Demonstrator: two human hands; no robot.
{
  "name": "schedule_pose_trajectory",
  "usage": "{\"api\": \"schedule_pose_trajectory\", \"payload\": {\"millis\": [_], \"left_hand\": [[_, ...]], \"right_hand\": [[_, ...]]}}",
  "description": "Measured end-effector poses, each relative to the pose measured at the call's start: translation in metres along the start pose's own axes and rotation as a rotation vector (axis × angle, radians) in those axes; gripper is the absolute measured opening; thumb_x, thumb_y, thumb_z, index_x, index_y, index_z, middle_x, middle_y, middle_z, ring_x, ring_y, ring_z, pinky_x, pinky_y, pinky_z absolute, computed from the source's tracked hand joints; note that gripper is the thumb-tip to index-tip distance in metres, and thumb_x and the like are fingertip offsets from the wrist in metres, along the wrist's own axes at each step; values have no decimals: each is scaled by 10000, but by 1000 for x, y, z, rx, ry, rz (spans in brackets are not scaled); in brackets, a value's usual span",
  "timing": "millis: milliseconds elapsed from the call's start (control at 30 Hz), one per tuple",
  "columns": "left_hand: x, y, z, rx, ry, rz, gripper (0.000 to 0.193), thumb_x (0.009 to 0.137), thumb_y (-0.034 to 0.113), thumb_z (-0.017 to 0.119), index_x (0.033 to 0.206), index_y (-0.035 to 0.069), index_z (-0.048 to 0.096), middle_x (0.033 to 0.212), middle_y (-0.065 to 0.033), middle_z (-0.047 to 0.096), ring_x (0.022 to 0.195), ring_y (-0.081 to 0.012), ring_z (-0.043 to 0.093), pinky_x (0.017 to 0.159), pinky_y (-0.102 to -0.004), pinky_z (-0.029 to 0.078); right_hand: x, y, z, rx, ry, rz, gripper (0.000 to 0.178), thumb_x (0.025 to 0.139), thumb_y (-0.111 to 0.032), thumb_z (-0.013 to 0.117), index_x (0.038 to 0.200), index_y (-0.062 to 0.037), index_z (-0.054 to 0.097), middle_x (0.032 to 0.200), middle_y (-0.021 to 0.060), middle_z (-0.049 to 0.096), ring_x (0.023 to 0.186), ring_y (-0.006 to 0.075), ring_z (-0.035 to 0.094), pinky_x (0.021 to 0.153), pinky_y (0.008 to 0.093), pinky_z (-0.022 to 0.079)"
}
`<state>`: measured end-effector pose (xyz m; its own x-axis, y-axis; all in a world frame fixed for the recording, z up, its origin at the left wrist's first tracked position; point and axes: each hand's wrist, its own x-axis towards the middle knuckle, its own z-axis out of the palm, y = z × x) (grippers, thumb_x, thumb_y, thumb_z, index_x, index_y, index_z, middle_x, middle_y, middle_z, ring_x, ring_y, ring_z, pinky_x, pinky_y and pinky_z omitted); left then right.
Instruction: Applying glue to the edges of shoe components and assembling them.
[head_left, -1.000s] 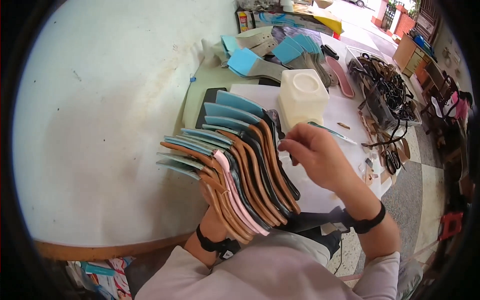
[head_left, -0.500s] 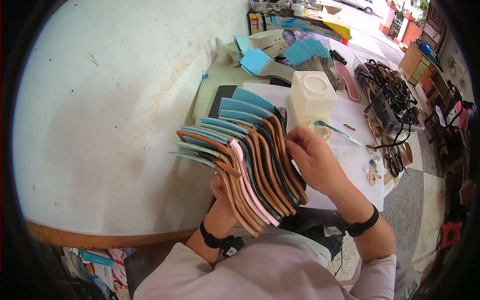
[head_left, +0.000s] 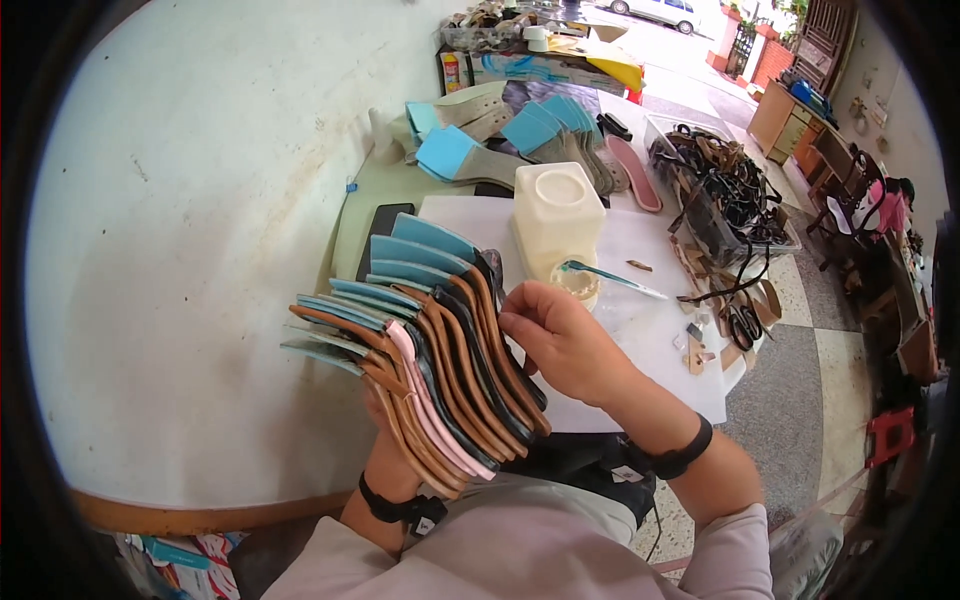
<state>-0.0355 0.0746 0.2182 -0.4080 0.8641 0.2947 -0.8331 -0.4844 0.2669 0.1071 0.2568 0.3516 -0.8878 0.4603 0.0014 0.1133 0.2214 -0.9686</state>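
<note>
Sole stack [head_left: 437,350] clasped from below in left hand [head_left: 379,415], near side of cream jug [head_left: 557,215]. Right hand [head_left: 560,340] by stack's edge; pinch in grip cannot be told. Held soles apparently gathered; grey-blue soles [head_left: 465,160] beyond jug left unhandled.

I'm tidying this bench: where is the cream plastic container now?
In the head view, the cream plastic container sits on the white sheet, right of centre in the upper half, beyond the right hand, up and right of the fanned soles.
</note>
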Motion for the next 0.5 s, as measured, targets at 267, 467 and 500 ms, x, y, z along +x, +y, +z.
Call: {"api": "schedule_pose_trajectory", "payload": {"millis": [267,467,500], "left_hand": [[4,6,0,4,-10,29,740,1015,480,651,1644,149,448,1613,-97,559,1431,-287,596,1269,-513,424],[-3,12,-3,8,6,41,737,1015,479,650,1642,148,451,1612,-97,560,1430,-287,597,1267,-512,425],[-4,12,-4,8,7,43,736,1015,479,650,1642,148,452,1612,-97,561,1429,-287,597,1267,-512,425]], "right_hand": [[-3,-14,-4,84,-2,167,226,1100,-175,615,1103,48,649,962,88,685,809,172,659,653,340,593],[-3,-14,-4,99,-34,131,213,1128,-183,598,1122,22,656,957,29,656,749,95,629,634,274,563],[-3,-13,-4,100,-37,132,213,1128,-183,598,1122,22,656,957,29,656,749,95,629,634,274,563]]}}
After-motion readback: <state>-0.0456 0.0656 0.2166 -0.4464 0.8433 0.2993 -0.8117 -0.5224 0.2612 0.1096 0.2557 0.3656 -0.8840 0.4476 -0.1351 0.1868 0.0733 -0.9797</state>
